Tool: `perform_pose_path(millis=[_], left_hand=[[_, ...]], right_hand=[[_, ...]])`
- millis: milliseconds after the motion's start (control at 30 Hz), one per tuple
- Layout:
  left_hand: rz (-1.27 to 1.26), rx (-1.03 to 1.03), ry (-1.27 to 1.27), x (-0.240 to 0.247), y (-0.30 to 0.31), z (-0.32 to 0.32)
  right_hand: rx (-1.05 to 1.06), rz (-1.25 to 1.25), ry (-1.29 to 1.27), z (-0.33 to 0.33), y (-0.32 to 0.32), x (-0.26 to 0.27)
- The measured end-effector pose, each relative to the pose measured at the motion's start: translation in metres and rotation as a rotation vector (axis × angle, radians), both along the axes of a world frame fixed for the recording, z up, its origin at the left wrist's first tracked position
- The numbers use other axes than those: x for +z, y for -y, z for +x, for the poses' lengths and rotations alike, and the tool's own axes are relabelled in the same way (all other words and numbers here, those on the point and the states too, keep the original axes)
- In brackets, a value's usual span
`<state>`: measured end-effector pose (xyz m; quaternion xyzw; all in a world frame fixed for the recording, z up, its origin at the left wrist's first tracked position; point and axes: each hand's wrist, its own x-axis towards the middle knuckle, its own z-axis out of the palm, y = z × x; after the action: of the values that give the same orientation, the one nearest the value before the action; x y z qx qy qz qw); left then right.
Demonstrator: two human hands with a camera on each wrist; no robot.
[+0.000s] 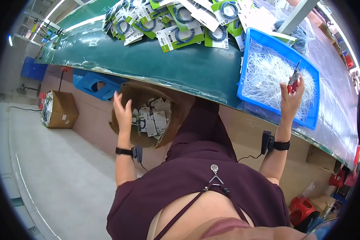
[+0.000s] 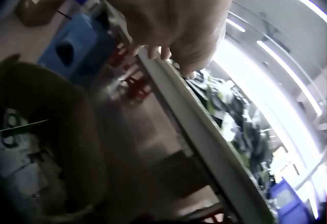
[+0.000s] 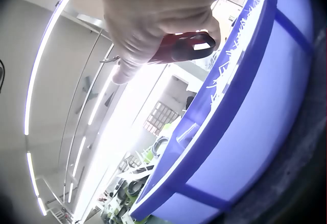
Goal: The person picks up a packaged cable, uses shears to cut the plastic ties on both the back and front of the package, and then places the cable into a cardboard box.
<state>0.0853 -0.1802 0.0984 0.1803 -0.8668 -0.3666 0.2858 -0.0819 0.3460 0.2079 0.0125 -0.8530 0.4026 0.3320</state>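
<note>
My right hand (image 1: 291,98) holds red-handled cutting pliers (image 1: 295,75) over a blue plastic tray (image 1: 244,60), their metal tips pointing away from me. Thin white plastic strips (image 1: 264,76) fill that tray. In the right wrist view the red and black handle (image 3: 179,48) of the pliers lies under my palm. My left hand (image 1: 123,114) has nothing in it; its fingers and thumb are spread apart. It hangs at the bench's front side, overlapping a cardboard box (image 1: 118,120) in the head view. Carded packs (image 1: 160,120) lie inside the box, some showing coiled cables.
Carded coiled blue cables (image 1: 184,34) are heaped at the back of the green bench (image 1: 156,66). A blue plastic stool (image 1: 96,86) stands on the floor beside the box, and another filled carton (image 1: 62,110) lies farther left. A pale post (image 1: 298,18) rises behind the tray.
</note>
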Motion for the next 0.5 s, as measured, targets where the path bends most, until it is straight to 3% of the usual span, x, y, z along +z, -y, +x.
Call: perform_pose_path(millis=[67,167,200,300,333,400,467,500], left_hand=[[-0.304,-0.141,-0.007,0.039,-0.029,-0.051],[-0.522,-0.323,-0.132,0.054,-0.056,-0.147],[-0.581,-0.346,-0.171,0.051,-0.061,-0.180],[-0.757,-0.296,-0.072,0.052,-0.076,-0.247],[-0.795,-0.297,0.048,0.056,-0.076,-0.260],[-0.873,-0.362,0.259,0.062,-0.095,-0.290],[-0.639,-0.484,0.346,0.058,-0.085,-0.308],[-0.726,-0.459,0.319,0.057,-0.085,-0.311]], right_hand=[[-0.037,0.083,-0.073,-0.003,-0.009,-0.002],[0.078,-0.244,0.144,0.003,-0.024,-0.001],[0.076,-0.243,0.137,0.008,-0.027,0.001],[0.438,-0.992,0.423,0.024,-0.039,0.009],[0.422,-0.993,0.410,0.027,-0.041,0.010],[0.738,-1.437,0.567,0.042,-0.053,0.016],[0.721,-1.596,0.528,0.055,-0.061,0.027],[0.797,-1.753,0.531,0.056,-0.062,0.029]])
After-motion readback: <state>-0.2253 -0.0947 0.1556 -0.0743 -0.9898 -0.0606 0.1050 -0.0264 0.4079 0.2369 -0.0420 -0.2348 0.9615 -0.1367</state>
